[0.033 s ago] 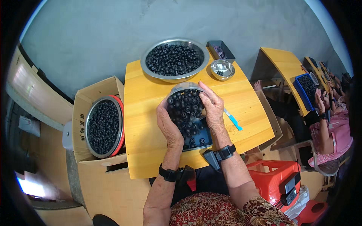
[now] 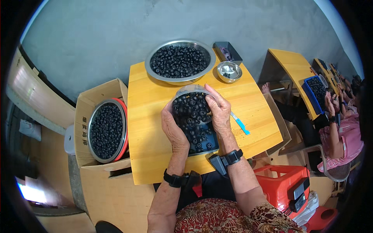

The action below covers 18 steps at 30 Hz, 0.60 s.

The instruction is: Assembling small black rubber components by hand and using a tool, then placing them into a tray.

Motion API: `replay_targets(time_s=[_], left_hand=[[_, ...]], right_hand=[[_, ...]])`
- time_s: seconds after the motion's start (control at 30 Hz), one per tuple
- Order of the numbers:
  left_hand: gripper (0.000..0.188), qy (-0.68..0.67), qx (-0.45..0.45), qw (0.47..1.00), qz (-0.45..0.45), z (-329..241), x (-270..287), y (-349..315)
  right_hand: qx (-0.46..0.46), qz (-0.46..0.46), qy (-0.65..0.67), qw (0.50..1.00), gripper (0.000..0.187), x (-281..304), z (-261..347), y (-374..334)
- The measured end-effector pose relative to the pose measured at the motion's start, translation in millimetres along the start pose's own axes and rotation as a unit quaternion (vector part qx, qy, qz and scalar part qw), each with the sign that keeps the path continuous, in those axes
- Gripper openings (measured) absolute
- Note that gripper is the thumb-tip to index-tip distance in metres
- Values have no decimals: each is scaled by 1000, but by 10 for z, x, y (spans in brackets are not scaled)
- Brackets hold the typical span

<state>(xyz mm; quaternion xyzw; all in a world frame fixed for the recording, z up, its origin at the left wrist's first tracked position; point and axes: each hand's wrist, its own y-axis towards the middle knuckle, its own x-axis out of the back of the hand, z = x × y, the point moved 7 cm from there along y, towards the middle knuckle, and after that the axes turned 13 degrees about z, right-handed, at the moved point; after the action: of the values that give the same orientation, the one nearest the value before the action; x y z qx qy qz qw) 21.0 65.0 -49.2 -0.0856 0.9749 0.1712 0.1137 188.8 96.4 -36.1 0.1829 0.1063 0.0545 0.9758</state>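
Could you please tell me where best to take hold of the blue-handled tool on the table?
Probably by its wider blue handle, pinched from the near right side: the tool lies flat, handle end toward the person, slim pale end pointing away. The right hand, nearest it, is cupped around the clear tub.

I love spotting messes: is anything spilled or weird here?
Dark specks dot the yellow table near the blue-handled tool, like crumbs. The tub between the hands is tilted, but its pieces seem to land in the tray.

Plain grey wall (image 2: 105, 50) behind a yellow table (image 2: 149, 116), red stool (image 2: 274, 190), tan floor (image 2: 120, 198).
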Motion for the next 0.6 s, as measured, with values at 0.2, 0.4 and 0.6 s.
replay_targets(time_s=[0.2,0.4,0.6], left_hand=[[66,16,43,999,-9,3,13,-14],[61,-52,43,997,-48,-6,19,-47],[61,-56,32,997,-46,18,48,-51]], right_hand=[[31,17,-31,999,36,-23,102,6],[83,39,-61,994,37,-12,149,20],[94,50,-80,991,36,-56,230,19]])
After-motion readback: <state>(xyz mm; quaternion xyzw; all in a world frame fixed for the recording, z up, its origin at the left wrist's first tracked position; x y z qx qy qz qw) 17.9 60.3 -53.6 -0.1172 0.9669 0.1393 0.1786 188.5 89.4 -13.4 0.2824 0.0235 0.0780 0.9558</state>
